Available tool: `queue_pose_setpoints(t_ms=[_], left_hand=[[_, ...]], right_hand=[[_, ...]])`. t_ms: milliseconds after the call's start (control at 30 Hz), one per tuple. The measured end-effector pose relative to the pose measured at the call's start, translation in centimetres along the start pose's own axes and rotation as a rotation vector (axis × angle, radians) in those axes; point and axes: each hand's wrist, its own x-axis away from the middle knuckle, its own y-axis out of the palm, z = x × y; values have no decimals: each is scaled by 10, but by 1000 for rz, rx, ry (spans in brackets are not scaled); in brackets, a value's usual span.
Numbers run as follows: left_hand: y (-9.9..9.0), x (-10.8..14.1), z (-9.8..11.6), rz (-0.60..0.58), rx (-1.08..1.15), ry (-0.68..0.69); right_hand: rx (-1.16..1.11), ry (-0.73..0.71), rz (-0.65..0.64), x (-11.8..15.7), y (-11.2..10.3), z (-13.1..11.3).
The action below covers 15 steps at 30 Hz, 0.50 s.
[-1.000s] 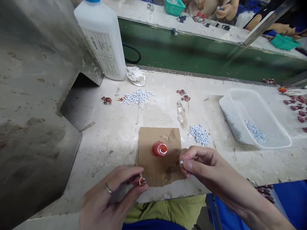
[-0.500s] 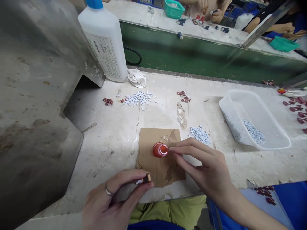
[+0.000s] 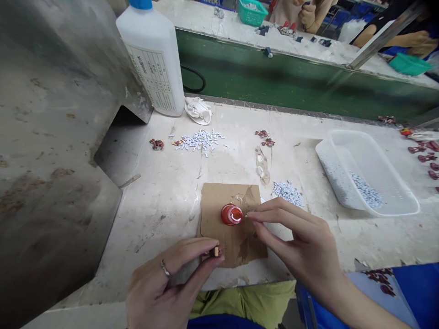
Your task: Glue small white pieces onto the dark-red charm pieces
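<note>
Workbench (image 3: 147, 237) scuffed, green panel (image 3: 274, 77) behind; left grip (image 3: 171, 274) pinches small part (image 3: 215, 251); right grip (image 3: 298, 242) ajar by red bottle (image 3: 231, 214).

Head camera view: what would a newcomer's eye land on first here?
The shiny red jar on a torn piece of cardboard at the front of the bench stands out first, with the right hand's fingers at its edge. The left hand pinches a small tan piece near the cardboard. Farther back, a large white plastic bottle stands at the left, and a white plastic tray of pale pieces sits at the right.
</note>
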Motion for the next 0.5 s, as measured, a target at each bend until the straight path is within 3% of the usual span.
queue_pose_setpoints(t_ms=[233, 500], left_hand=[[2, 2, 2, -102, 55, 66], [3, 2, 4, -111, 72, 109]], right_hand=[[-351, 15, -16, 5, 11, -27], [-373, 38, -32, 4, 20, -26]])
